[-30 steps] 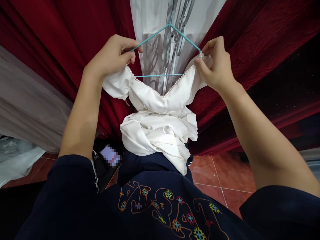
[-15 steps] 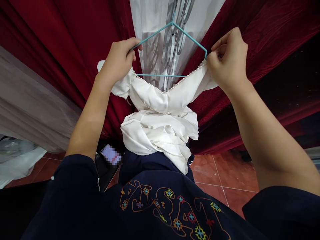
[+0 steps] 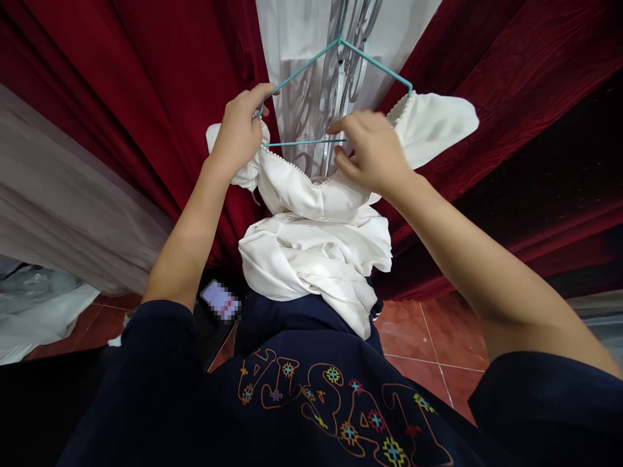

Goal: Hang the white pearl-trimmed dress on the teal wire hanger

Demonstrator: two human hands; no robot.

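A white dress (image 3: 316,253) with a pearl-beaded neckline hangs by its shoulders on a thin turquoise clothes hanger (image 3: 311,63). Its skirt is bunched in the lap. My left hand (image 3: 241,126) is closed round the hanger's left corner, at the dress's left shoulder; part of the grip is hidden. In front of the hanger's right half is my right hand (image 3: 372,149), slightly blurred, thumb and fingers apart, by the lower bar and neckline. To its right, the right puffed sleeve (image 3: 440,126) stands out from the hanger's corner.
Dark red curtains (image 3: 195,78) fall on both sides of white drapery and a silvery metal frame (image 3: 335,84). A lit phone (image 3: 220,299) lies on a black surface at lower left. White and clear wrapping (image 3: 43,305) sits on the red tiled floor (image 3: 418,337).
My right hand has let go of the hanger's right corner and moved left to the neckline, its fingers parting. The right sleeve is now uncovered. My left hand keeps its hold, shifted slightly right.
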